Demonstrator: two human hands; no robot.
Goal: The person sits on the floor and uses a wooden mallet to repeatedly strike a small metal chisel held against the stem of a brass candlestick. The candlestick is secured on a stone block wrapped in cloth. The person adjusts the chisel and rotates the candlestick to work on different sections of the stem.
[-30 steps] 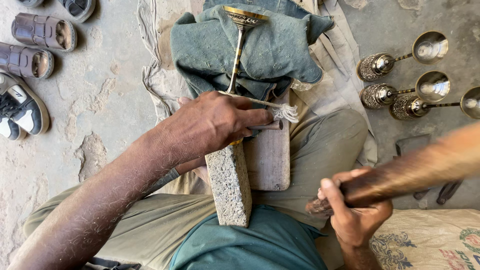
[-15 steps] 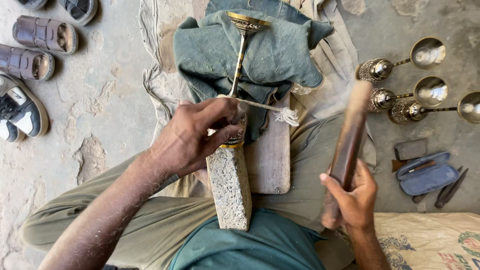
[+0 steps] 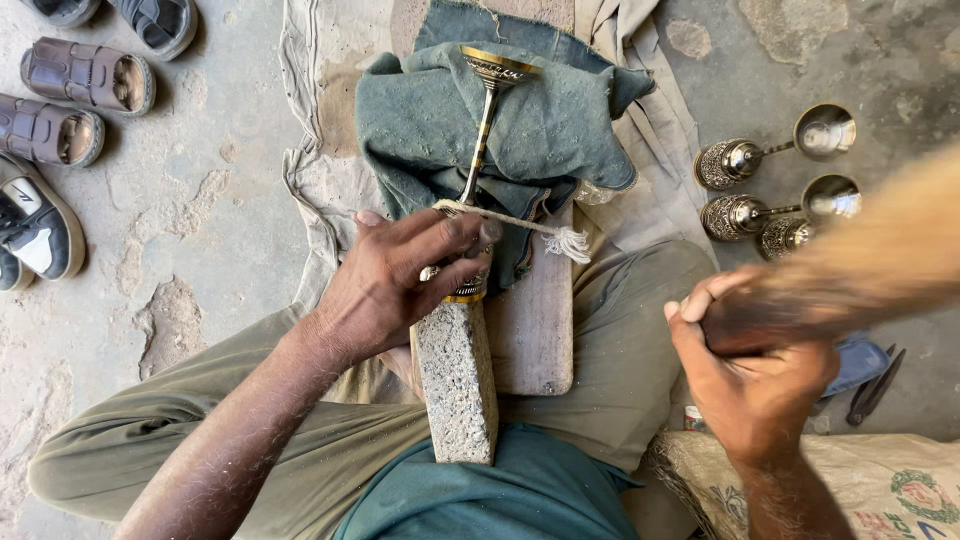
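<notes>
My left hand [image 3: 400, 285] grips the cup end of a brass goblet [image 3: 484, 130] that lies on a grey stone block [image 3: 457, 385]. Its stem and foot point away over a folded green cloth [image 3: 560, 135]. A short white cord [image 3: 530, 225] crosses the stem beside my fingers. My right hand [image 3: 750, 375] is closed on the handle of a wooden mallet [image 3: 870, 255], which is blurred and swung out to the right, away from the goblet.
A wooden board [image 3: 535, 320] lies under the block across my lap. Three finished brass goblets [image 3: 770, 190] lie on the concrete floor at right. Sandals and shoes [image 3: 60, 120] sit at the left. A printed sack [image 3: 880, 490] lies at lower right, and dark tools [image 3: 870, 375] beside it.
The mallet stood nearly upright beside the goblet half a second ago; now it is swung out low to the right. My left hand has stayed on the goblet.
</notes>
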